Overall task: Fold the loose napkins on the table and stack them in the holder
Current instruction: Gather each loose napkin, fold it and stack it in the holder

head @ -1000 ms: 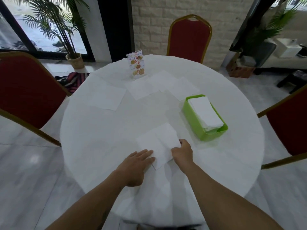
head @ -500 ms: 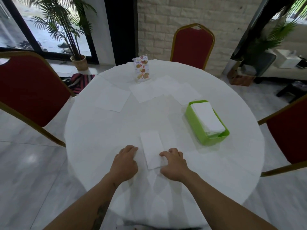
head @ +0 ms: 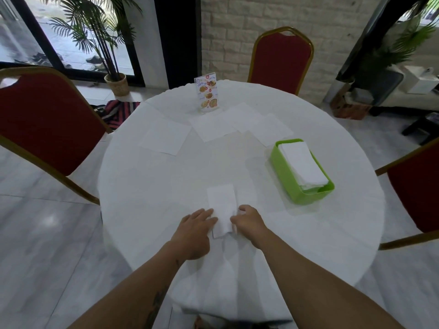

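Note:
A white napkin (head: 222,205), folded into a narrow strip, lies on the round white table (head: 166,186) near the front edge. My left hand (head: 194,231) rests with straight fingers against the strip's near left edge. My right hand (head: 249,222) has curled fingers and pinches the strip's near right edge, which looks slightly lifted. The green holder (head: 285,176) stands to the right with a stack of folded napkins (head: 301,162) in it. Several loose flat napkins lie at the far side: one at the left (head: 166,137), others near the middle (head: 213,125) and right (head: 273,129).
A standing menu card (head: 207,93) is at the table's far edge. Red chairs stand at the far side (head: 281,58), the left (head: 40,119) and the right (head: 418,186). A potted palm (head: 116,81) stands by the window.
The napkin went from a half-open sheet to a narrow folded strip. Both hands have closed in on its near end, and the right hand now pinches its edge.

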`<state>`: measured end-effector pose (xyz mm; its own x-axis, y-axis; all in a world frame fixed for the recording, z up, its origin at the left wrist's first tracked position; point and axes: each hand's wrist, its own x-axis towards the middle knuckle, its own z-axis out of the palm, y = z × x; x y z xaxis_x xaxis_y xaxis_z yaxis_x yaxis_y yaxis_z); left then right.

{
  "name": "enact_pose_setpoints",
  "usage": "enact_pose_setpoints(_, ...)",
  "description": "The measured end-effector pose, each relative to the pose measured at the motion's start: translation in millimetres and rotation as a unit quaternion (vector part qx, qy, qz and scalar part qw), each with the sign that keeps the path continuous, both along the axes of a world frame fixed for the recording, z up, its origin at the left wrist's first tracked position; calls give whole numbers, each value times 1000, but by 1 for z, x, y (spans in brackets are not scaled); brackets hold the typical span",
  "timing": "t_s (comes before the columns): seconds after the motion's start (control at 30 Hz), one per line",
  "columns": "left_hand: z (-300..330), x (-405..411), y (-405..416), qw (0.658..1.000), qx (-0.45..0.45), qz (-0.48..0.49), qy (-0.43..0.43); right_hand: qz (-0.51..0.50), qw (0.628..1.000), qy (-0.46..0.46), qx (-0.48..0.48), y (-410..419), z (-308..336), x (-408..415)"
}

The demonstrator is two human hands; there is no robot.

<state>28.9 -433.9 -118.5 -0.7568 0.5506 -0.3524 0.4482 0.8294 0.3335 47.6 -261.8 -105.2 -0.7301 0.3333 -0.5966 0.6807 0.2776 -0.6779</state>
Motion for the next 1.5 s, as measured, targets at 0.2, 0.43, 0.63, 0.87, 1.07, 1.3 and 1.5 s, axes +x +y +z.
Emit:
enact_pose_setpoints(0.2, 1, 3, -2, 999, 13, 15, -25, -40, 999, 33, 0, -2, -9, -6)
enact_pose_setpoints(0.43, 17, 3, 26, 944, 200, 240, -109, 7, 988, 128, 88, 7, 8, -7)
enact_pose_setpoints(0.63, 45, -16, 78, 909, 290, 277, -116, 25, 969, 217, 116, 56, 51, -23)
enact_pose_setpoints(0.87, 75, -38, 158, 909, 315, 254, -103, -70, 964, 214, 139, 171, 85, -42)
enact_pose_setpoints(1.07, 75, -34, 232, 918, 288, 250, -109, -71, 979, 123, 147, 236, 70, -45)
enact_pose_setpoints(1.3, 70, -30, 276, 933, 243, 259, -51, -64, 985, 119, 109, 258, 60, -47)
enact_pose_setpoints(1.5, 66, -27, 284, 970, 158, 182, 36, 110, 939, 152, 287, 266, 68, -39)
